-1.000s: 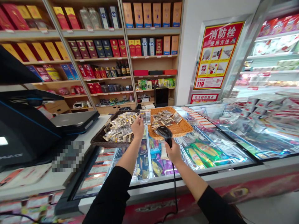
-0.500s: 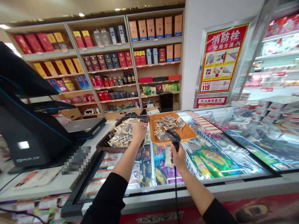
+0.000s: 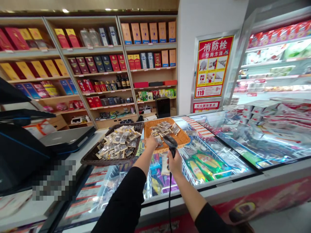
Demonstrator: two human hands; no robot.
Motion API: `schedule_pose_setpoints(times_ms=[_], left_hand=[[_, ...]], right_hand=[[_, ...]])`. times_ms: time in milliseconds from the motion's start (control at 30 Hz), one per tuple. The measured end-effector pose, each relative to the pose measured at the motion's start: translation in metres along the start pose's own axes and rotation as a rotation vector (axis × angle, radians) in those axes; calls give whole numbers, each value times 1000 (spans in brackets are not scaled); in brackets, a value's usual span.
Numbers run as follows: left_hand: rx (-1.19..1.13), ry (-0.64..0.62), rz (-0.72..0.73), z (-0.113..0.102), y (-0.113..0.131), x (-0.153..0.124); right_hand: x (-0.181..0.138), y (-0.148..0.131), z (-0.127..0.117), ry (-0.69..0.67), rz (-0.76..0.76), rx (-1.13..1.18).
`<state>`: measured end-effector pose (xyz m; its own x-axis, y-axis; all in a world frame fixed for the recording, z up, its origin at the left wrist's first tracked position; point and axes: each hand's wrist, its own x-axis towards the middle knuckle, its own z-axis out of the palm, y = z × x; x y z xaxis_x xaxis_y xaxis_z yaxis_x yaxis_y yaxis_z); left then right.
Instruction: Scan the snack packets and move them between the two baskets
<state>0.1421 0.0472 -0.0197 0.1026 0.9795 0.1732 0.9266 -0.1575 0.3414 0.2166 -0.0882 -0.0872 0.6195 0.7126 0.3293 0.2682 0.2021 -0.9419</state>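
My right hand [image 3: 175, 160] is wrapped round the handle of a black barcode scanner [image 3: 170, 142], whose head points over the orange wicker basket [image 3: 184, 139]. A black cable hangs down from the handle. My left hand [image 3: 151, 142] is at the near left edge of that basket, its fingers curled; whatever they hold is hidden behind the hand. Small flat packets [image 3: 165, 128] lie in the orange basket. To its left, a dark brown wicker basket [image 3: 90, 159] holds a heap of similar small packets [image 3: 119, 142].
Both baskets rest on the glass top of a chest freezer [image 3: 206, 189] filled with bagged goods. A counter [image 3: 55, 194] with a black checkout machine [image 3: 19, 161] stands at the left. Shelves of boxed goods [image 3: 99, 64] line the back wall.
My left hand has moved right, from the packets in the brown basket to the orange basket's edge. My right hand keeps hold of the barcode scanner. The view has turned right.
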Motion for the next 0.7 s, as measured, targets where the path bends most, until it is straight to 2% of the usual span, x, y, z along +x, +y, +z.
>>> schedule_pose_setpoints(times_ms=[200,333,433,567,700], left_hand=[[-675,-48,48,-10,-28,14],[-1021,-81,32,-16,-51,14],[-1099,-90,67,-12,-63,12],[-1093,-60,167,-4,-63,12],[-1072,-16,124,-2,-60,12]], right_hand=[[-4,-6,-1,-21,-93,-75],[-9,-11,-3,-122,-157,-140],[-12,-15,-3,-193,-201,-191],[-13,-18,-4,-220,-188,-233],[-13,-16,-6,-216,-172,-228]])
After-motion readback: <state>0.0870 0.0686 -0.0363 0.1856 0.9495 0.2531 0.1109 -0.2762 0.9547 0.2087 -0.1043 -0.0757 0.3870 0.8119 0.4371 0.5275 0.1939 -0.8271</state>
